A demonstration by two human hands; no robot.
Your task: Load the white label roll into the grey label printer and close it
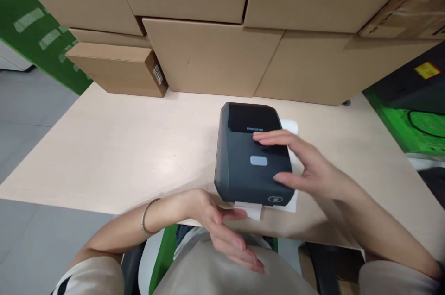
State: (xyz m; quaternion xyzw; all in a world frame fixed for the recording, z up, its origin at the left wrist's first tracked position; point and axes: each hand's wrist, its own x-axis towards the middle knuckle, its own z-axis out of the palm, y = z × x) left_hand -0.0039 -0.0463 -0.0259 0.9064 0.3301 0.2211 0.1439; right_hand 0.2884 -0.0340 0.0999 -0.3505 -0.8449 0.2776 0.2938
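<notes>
A dark grey label printer stands near the front edge of a pale wooden table. A white label sticks out of its front slot. My right hand is on the printer's right side, fingers spread over its top and thumb near the front corner. My left hand hovers just below the table's edge, palm up and fingers apart, its thumb close to the white label. A thin bracelet is on that wrist.
Large cardboard boxes are stacked along the far side of the table, with a smaller box at the left. White paper lies behind and under the printer. Green flooring shows at the right.
</notes>
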